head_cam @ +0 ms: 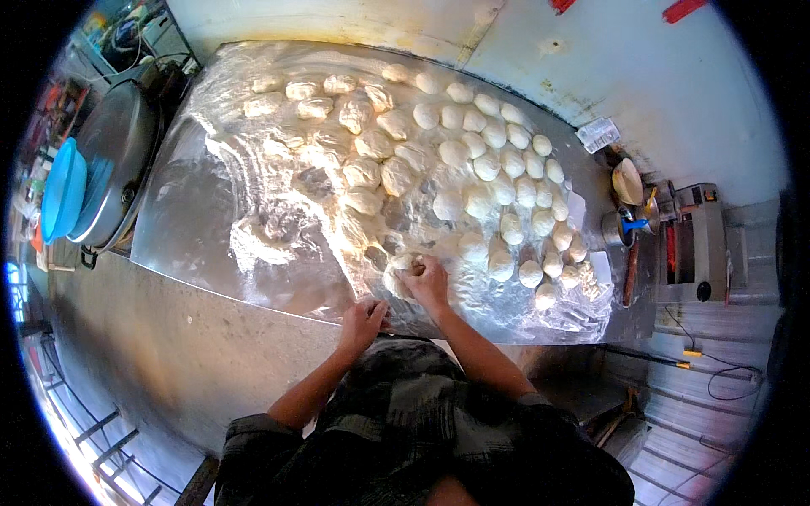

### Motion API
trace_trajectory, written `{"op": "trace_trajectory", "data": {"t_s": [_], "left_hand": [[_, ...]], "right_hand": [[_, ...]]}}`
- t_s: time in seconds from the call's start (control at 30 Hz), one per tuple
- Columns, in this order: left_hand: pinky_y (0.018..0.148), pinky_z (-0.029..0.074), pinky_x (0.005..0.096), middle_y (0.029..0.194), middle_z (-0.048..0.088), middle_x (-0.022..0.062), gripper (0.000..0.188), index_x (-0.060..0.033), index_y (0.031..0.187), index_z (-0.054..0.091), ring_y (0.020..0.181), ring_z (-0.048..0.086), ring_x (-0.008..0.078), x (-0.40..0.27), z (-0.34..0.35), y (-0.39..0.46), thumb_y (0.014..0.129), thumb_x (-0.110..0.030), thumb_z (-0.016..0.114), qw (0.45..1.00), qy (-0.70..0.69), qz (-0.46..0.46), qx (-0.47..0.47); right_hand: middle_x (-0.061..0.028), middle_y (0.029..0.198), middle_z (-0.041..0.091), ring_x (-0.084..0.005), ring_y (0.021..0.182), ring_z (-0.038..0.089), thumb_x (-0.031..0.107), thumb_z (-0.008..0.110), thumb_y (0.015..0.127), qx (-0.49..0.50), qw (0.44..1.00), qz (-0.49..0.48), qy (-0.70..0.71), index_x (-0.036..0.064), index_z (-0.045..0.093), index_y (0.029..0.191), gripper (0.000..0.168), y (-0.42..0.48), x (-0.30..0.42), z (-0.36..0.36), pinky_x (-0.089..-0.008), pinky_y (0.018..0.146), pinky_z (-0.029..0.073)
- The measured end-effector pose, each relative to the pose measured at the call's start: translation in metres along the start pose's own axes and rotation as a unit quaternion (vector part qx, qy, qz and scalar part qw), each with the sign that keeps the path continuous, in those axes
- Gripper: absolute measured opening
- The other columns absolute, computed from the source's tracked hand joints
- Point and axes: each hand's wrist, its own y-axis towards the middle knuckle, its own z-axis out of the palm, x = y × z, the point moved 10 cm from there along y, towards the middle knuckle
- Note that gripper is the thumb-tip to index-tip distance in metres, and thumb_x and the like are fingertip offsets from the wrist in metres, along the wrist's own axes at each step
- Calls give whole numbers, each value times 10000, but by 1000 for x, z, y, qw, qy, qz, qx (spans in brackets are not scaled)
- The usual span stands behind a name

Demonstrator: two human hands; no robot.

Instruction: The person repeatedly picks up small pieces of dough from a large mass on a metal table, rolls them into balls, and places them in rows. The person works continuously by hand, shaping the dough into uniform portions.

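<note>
My right hand (430, 284) grips a pale piece of dough (395, 279) near the front edge of a floured metal table (183, 196). Its fingers press into the top and right side of the dough, hiding part of it. To the left, my left hand (364, 321) rests at the table's front edge with its fingers bent, and whether they hold anything is not visible. Beyond my hands lie several rough dough lumps (373, 144). Smoother, rounded dough balls (487, 166) are grouped on the right half of the table.
A large dark round pan (120, 158) with a blue plastic basin (63, 190) stands left of the table. At the right end are a bowl (626, 180), a metal pot (614, 229), a wooden rolling pin (630, 275) and a boxy appliance (702, 253). A wall (569, 63) borders the far side.
</note>
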Motion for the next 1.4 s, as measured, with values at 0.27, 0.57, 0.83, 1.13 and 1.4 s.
{"op": "trace_trajectory", "data": {"t_s": [0.27, 0.57, 0.83, 1.13, 1.4], "left_hand": [[1024, 439, 457, 1282, 588, 147, 536, -19, 1331, 490, 1170, 579, 307, -51, 55, 19, 1023, -454, 430, 801, -584, 37, 122], [892, 564, 419, 1236, 594, 149, 369, 22, 1303, 490, 1056, 638, 259, -99, 84, -6, 968, -123, 543, 933, -349, 10, 86], [884, 517, 366, 1123, 641, 130, 376, 2, 1234, 549, 1013, 637, 247, -154, 119, -9, 936, -228, 543, 953, -24, 229, 197], [1070, 391, 452, 1302, 561, 169, 734, -5, 1314, 487, 1198, 537, 294, -149, 156, -13, 995, -630, 272, 897, -389, -77, 198], [423, 420, 273, 761, 595, 63, 488, 1, 1109, 558, 507, 514, 117, -170, 141, -4, 1046, -443, 366, 988, -62, 141, 22]], "right_hand": [[-30, 749, 589, -100, 660, 544, 102, 820, 723, 49, 934, 145, 323, 43, 509, 842, 339, -23, 19, -19, -264, 594, 450], [-103, 1096, 659, -184, 987, 632, 126, 688, 894, 136, 817, 138, 543, -24, 483, 1309, 486, -26, 24, -79, -311, 908, 504], [-97, 1033, 702, -183, 949, 648, 166, 676, 910, 27, 921, 123, 368, -15, 622, 1138, 297, -29, -10, -121, -301, 870, 504], [-136, 983, 708, -221, 898, 671, 168, 669, 903, -44, 973, 5, 227, 1, 593, 1207, 355, -25, 8, -169, -329, 818, 531], [-117, 1014, 706, -194, 922, 662, 147, 624, 940, -126, 891, 16, 435, -3, 600, 1178, 282, -20, 17, -188, -319, 830, 515]]}}
